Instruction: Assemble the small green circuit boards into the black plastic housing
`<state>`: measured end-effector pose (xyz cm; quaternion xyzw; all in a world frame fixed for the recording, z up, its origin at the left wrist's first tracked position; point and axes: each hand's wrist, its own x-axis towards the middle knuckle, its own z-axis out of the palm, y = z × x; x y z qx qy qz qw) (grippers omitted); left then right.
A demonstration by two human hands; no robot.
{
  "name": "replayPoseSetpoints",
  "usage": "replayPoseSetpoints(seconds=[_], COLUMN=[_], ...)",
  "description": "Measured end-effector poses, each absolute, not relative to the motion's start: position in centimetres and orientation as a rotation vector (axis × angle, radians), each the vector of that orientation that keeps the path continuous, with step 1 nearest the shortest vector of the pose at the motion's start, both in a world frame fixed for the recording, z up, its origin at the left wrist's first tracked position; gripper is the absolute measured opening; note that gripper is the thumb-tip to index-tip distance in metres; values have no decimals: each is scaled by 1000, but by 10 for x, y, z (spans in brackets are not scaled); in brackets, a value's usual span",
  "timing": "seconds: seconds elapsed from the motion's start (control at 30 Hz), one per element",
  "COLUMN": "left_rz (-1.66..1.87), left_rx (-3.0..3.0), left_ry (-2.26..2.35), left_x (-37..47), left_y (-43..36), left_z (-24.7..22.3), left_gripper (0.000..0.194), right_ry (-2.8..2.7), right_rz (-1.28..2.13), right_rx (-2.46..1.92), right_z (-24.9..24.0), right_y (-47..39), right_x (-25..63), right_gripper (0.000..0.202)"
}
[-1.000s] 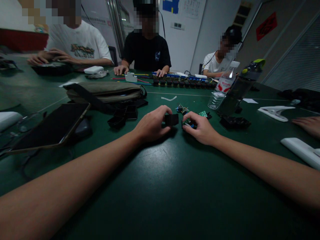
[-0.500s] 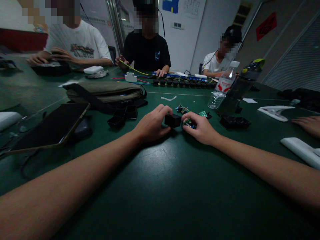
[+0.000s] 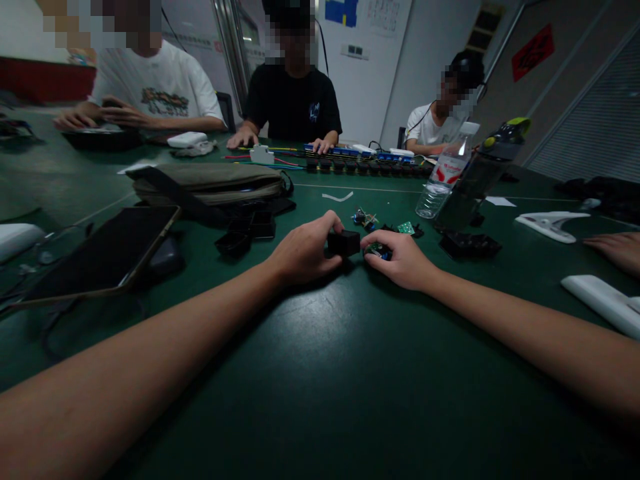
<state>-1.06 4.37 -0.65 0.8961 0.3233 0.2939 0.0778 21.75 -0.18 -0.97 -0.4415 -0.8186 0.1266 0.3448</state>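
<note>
A small black plastic box [image 3: 345,244] is gripped in my left hand [image 3: 309,248], between thumb and fingers, just above the green table [image 3: 320,373]. Close to its right side, my right hand [image 3: 400,259] has its fingers curled round a small circuit board [image 3: 379,250] with blue parts, mostly hidden by the fingers. The two hands are apart by a narrow gap. Behind them lie a loose clump of electronic parts [image 3: 365,219] and a green circuit board [image 3: 407,228].
Several black boxes [image 3: 250,230] and a tablet [image 3: 105,250] lie to the left, before a grey-green bag [image 3: 215,181]. On the right stand a water bottle [image 3: 445,173] and a dark bottle [image 3: 483,177], near black boxes [image 3: 470,245] and a white clamp [image 3: 550,223]. Co-workers sit opposite.
The black box in my left hand has turned slightly and shifted a little left. My right fingers have closed further over the circuit board. A co-worker opposite has lowered a hand with a yellow wire.
</note>
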Motion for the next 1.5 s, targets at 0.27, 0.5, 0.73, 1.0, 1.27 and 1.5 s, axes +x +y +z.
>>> replayPoseSetpoints(seconds=[0.27, 0.5, 0.73, 1.0, 1.27, 1.5], left_rz=[881, 784, 773, 695, 537, 329], left_rx=[2711, 2709, 2707, 2698, 2654, 2706], left_ry=[986, 1104, 1101, 1149, 1269, 1500], left_x=[-10, -9, -9, -8, -5, -4], left_y=[41, 39, 40, 41, 45, 42], left_z=[-5, -1, -3, -2, -4, -8], left_gripper=[33, 35, 37, 40, 39, 52], right_ry=[-2161, -2219, -2272, -2340, -2450, -2511], right_rz=[297, 232, 213, 224, 274, 323], right_rx=[-1160, -1084, -994, -999, -903, -765], right_z=[-8, -12, -13, -12, -8, -9], right_y=[-2, -1, -2, -2, -4, -5], right_x=[218, 219, 220, 219, 220, 220], right_gripper=[15, 12, 11, 14, 27, 52])
